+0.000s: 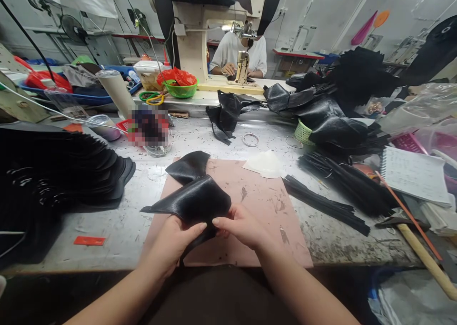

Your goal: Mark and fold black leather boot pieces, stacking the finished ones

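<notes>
Between my two hands is a folded black leather piece (194,198), its pointed end reaching out to the left. My left hand (182,239) grips its lower edge, thumb on top. At its right end my right hand (239,225) pinches the edge between thumb and fingers. The fingertips under the leather are hidden. Just behind it, a second black leather piece (188,165) lies on the pink board (264,210). A cream paper-like piece (264,164) rests at the board's far edge.
Stacked black pieces (71,172) stand at left. Black strips (324,203), a hammer (424,258) and a notebook (414,175) are at right. A red tag (89,240) lies front left. A sewing machine (189,44) stands behind; a person (238,55) sits beyond it.
</notes>
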{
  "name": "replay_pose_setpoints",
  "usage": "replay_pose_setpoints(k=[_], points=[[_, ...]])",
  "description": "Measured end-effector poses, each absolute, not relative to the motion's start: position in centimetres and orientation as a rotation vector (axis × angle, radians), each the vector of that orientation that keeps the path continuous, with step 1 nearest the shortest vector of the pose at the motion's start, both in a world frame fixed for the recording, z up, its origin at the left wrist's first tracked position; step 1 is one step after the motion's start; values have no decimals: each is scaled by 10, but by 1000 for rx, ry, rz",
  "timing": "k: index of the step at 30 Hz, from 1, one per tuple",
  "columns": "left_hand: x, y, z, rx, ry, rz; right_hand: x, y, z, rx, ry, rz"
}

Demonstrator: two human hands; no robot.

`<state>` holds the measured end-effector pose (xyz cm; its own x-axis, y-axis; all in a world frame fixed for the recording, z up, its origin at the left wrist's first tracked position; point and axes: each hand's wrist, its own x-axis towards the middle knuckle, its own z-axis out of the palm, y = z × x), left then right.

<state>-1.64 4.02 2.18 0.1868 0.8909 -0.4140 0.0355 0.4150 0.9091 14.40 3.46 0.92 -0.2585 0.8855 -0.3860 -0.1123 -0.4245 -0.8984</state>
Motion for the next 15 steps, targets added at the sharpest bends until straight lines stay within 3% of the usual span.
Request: replay_pose_setpoints(k=[15], points=[[-18, 35, 18, 773, 1143, 609, 139, 27, 16, -1347, -1447, 1416]])
